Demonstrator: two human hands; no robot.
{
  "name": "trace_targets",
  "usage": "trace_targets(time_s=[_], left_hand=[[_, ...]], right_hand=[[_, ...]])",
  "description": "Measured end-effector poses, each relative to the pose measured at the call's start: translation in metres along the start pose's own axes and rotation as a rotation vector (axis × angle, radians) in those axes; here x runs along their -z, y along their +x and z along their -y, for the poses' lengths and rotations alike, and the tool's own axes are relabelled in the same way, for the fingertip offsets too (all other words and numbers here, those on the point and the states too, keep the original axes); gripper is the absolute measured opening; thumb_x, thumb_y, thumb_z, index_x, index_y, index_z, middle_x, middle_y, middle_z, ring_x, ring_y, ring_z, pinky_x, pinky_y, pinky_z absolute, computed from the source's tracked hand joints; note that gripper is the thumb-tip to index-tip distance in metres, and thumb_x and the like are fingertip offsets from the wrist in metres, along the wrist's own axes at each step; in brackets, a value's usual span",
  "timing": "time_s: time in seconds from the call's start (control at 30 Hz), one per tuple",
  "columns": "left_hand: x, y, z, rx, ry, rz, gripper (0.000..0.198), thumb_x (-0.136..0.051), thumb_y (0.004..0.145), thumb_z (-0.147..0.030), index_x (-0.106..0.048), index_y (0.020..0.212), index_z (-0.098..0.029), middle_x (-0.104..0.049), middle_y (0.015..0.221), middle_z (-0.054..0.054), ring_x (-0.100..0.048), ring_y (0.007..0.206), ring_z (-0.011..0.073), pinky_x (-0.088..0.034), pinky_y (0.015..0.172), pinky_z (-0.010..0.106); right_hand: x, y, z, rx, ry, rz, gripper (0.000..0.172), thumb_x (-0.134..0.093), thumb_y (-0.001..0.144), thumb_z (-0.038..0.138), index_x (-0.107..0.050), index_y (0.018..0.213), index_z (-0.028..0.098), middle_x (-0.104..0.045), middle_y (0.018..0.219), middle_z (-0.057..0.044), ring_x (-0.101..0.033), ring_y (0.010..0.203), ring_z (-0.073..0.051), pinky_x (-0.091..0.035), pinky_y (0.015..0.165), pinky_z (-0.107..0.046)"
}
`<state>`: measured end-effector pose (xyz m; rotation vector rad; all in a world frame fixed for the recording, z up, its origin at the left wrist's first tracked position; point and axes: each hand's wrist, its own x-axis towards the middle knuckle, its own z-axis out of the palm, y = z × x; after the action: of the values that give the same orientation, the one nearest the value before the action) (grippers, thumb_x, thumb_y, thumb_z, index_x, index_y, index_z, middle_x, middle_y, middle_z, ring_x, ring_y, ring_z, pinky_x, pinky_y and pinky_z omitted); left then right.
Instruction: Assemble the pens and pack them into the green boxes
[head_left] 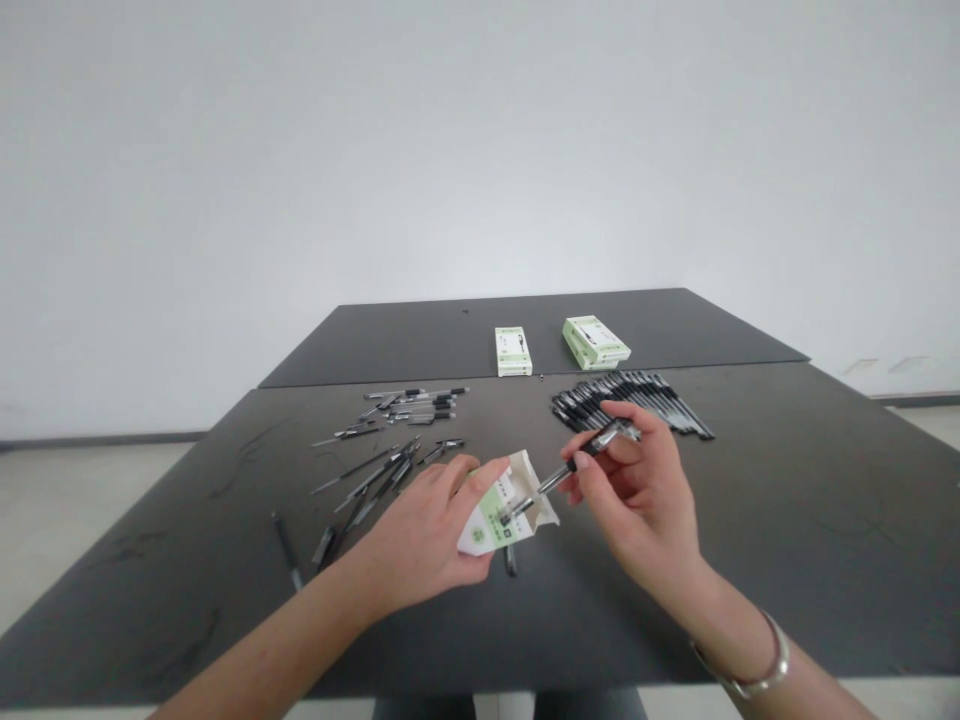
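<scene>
My left hand (427, 535) grips an open white and green cardboard box (491, 532) by its side, with the flap raised. My right hand (637, 490) pinches a black and clear pen (581, 462) between thumb and fingers. Its tip points down left towards the box opening, a little apart from it. Another pen end shows inside the box mouth. A short dark pen (511, 561) lies on the table just below the box.
Loose black pens (375, 480) are scattered left of my hands, with a looser group (409, 408) behind them. A tidy row of black pens (630, 402) lies behind my right hand. Two green and white boxes (514, 352) (596, 342) stand on the far dark tabletop (420, 345).
</scene>
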<state>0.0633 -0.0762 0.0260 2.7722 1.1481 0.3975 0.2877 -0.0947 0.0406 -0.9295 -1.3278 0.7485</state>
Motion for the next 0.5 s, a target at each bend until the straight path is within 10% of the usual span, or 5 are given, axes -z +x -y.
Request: trace_targets(time_s=[0.17, 0.5], left_hand=[[-0.001, -0.003, 0.002, 0.013, 0.014, -0.028, 0.085, -0.065, 0.072, -0.024, -0.020, 0.145, -0.026, -0.048, 0.127, 0.011, -0.052, 0.109, 0.0293, -0.044, 0.095, 0.042], [-0.004, -0.005, 0.003, 0.022, 0.030, -0.045, 0.083, -0.065, 0.074, -0.024, -0.022, 0.145, -0.023, -0.048, 0.128, 0.012, -0.053, 0.108, 0.0293, -0.045, 0.094, 0.042]], right_hand=[[0.006, 0.004, 0.004, 0.037, -0.017, -0.156, 0.038, -0.061, 0.087, 0.021, -0.039, 0.117, 0.026, -0.065, 0.086, 0.000, -0.065, 0.057, -0.012, -0.057, 0.051, -0.026], [0.002, -0.010, -0.011, -0.046, -0.051, -0.022, 0.040, -0.056, 0.091, 0.026, -0.036, 0.126, 0.027, -0.066, 0.093, -0.003, -0.067, 0.064, -0.015, -0.058, 0.056, -0.028]])
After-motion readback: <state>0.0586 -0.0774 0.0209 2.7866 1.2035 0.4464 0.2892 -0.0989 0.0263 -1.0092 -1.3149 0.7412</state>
